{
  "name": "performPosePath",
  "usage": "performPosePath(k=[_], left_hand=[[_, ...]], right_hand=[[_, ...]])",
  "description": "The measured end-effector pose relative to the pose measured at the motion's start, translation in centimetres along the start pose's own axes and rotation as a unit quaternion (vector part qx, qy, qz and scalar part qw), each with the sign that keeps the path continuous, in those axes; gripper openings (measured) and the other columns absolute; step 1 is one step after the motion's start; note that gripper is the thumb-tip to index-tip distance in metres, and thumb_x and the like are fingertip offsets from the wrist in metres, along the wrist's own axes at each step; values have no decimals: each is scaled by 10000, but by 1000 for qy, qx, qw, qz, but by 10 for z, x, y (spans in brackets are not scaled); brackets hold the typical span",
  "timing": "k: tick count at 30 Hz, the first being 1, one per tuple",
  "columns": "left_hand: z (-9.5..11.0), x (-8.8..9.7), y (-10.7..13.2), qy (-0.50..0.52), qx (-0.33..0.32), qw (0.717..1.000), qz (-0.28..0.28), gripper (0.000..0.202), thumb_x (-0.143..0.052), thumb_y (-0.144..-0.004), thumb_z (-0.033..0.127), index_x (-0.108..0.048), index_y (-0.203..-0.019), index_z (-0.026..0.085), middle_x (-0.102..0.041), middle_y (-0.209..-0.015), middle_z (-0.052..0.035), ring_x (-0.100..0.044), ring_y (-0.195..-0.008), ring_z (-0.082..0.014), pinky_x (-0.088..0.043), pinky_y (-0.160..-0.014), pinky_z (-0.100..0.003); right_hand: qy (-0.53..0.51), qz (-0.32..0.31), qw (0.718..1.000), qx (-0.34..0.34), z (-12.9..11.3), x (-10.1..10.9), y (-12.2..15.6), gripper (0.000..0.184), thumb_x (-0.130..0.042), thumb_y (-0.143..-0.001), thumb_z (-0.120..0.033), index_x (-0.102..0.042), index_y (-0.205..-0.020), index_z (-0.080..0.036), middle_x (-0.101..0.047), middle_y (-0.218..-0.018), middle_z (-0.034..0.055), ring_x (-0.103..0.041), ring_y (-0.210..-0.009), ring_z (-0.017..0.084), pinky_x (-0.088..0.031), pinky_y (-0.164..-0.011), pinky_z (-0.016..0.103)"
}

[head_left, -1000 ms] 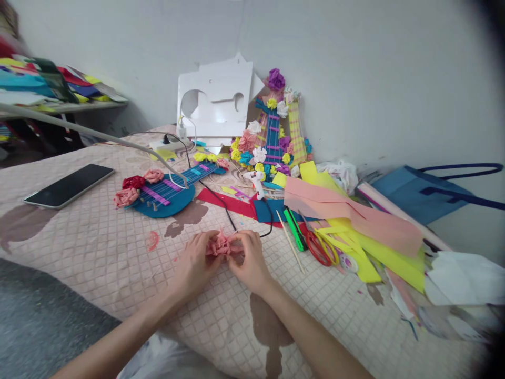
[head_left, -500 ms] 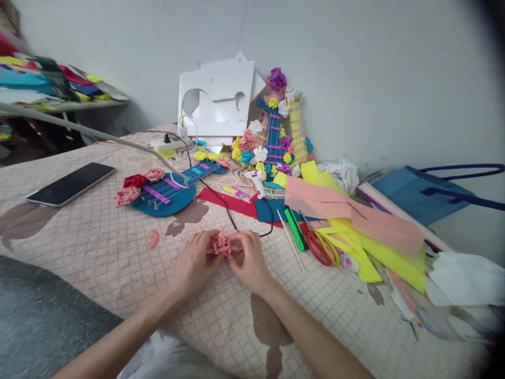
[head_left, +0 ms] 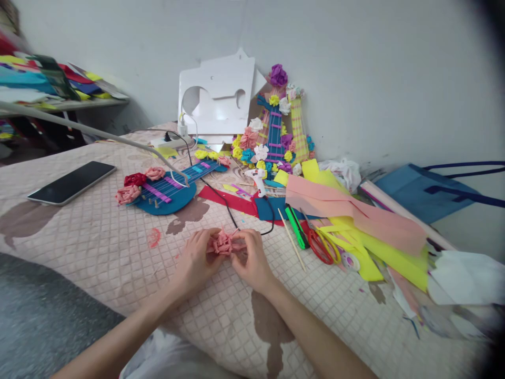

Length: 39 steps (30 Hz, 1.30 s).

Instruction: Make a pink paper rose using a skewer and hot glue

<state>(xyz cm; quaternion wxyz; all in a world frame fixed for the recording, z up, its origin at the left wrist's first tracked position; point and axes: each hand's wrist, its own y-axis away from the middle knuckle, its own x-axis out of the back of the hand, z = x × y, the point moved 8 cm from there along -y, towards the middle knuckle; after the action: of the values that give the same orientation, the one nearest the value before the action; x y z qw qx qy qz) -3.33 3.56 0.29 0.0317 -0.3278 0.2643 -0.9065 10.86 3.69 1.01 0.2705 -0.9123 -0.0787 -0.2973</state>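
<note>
Between my hands, just above the quilted tablecloth (head_left: 221,321), is a pink crepe paper flower (head_left: 222,244) with ruffled petals. My left hand (head_left: 200,256) is closed on its left side, thumb below and fingers above. From the right, my right hand (head_left: 251,259) pinches the flower's edge between thumb and fingers. Beyond them lies a blue paper guitar (head_left: 177,196) with purple strips and strings. Pink and red paper flowers (head_left: 134,179) sit at its lower left end. A white glue gun (head_left: 258,180) stands behind my right hand, its black cord running toward my fingers.
To the right lie a wooden stick (head_left: 292,240), a green cutter (head_left: 297,227), red-handled scissors (head_left: 320,243), a tape roll (head_left: 350,261) and pink crepe paper (head_left: 355,208). A tablet (head_left: 73,182) is at left. Decorated guitars (head_left: 275,134) and white cut board (head_left: 216,100) lean against the wall.
Both hands keep hold of the pink flower in almost the same place. The flower looks slightly turned, and the camera view has shifted a little.
</note>
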Motion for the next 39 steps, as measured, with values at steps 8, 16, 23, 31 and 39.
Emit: performPosePath(k=[8,16,23,31,39], left_hand=[[-1,0,-1,5,8,1000,3,402,-650,-729,169,-504,-1100,217,-625,-976,-58,-610,-931,-246,-510,-791,-417],[-2,0,-1,18,14,1000,4,386,-634,-738,170,-507,-1100,218,-625,-980,-57,-615,-917,-235,-510,-798,-415],[-8,-1,2,32,24,999,6,346,-610,-801,197,-494,-1125,221,-612,-1012,-64,-620,-921,-223,-528,-790,-402],[-7,1,2,32,24,999,7,328,-617,-793,198,-511,-1103,224,-617,-1007,-61,-625,-896,-218,-531,-774,-399],[-6,3,1,34,28,999,7,325,-616,-782,186,-515,-1089,222,-616,-1020,-63,-616,-911,-225,-525,-782,-407]], right_hand=[[-2,-1,1000,-2,-1,0,-1,404,-557,-725,-90,-498,-1102,-224,-515,-1104,85,-475,-1064,256,-455,-906,451],[-5,6,1000,4,-3,3,-1,395,-555,-735,-105,-508,-1109,-225,-525,-1100,85,-482,-1067,254,-464,-900,440],[-21,80,997,1,-3,17,-1,290,-541,-787,-153,-516,-1068,-222,-535,-1042,73,-515,-1015,230,-449,-882,407],[-111,175,973,-96,31,51,6,109,-510,-879,-264,-567,-956,-213,-592,-914,31,-567,-835,167,-462,-761,313],[-117,213,956,-162,57,70,11,177,-584,-852,-363,-576,-919,-199,-576,-761,-7,-520,-640,124,-433,-594,252]])
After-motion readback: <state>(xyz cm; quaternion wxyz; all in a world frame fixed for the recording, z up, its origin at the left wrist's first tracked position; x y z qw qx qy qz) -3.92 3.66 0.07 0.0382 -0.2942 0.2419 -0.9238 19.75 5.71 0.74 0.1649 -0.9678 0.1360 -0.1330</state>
